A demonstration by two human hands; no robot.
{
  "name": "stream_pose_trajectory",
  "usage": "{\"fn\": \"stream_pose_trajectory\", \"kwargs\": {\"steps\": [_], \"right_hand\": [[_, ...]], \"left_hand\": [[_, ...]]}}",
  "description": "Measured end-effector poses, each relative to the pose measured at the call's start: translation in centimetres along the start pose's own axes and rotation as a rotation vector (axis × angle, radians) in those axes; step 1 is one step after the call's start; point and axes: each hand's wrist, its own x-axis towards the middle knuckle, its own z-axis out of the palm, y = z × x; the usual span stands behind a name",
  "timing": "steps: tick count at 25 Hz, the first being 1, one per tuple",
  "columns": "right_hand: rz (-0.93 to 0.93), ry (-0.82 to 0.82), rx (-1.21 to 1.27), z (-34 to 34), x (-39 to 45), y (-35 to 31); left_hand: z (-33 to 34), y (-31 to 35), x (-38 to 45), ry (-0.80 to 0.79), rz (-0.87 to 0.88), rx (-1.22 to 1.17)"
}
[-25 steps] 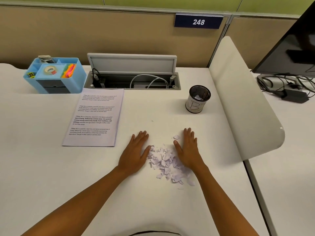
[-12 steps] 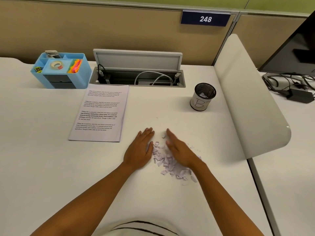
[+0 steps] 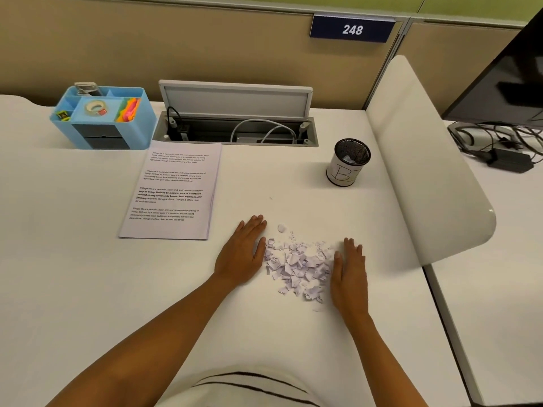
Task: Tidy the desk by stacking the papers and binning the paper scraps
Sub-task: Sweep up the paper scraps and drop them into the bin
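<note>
Paper scraps lie between flat left hand and, seemingly edge-on, right hand

Both forearms were bare, with no sleeves visible down to the frame edge. The left hand and right hand were ungloved. Below the forearms, a white garment with thin dark horizontal stripes was visible.

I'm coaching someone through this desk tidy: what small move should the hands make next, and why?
Probably sweep both palms inward to tighten the pile. The left hand and right hand lie flat on either side of the paper scraps, which are loosely spread, with one stray bit beyond. A tighter heap should be easier to scoop into the bin; the papers look already stacked.
</note>
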Motion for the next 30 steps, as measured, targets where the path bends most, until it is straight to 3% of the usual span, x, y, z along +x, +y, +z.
{"fn": "stream_pose_trajectory", "kwargs": {"steps": [9, 18, 25, 30], "right_hand": [[-0.094, -0.268, -0.019, 2.3, 0.8, -3.1], [-0.113, -0.299, -0.337, 3.2, 1.2, -5.4], [-0.364, -0.322, -0.460, 2.5, 0.8, -4.8], [-0.436, -0.311, -0.507, 2.0, 1.6, -4.6]], "left_hand": [[0.1, 0.0, -0.1, -0.001, -0.008, -0.004], [0.2, -0.1, -0.1, 0.018, -0.006, 0.001], [0.2, 0.0, -0.1, 0.018, -0.002, 0.005], [0.1, 0.0, -0.1, 0.026, -0.005, -0.001]]}}
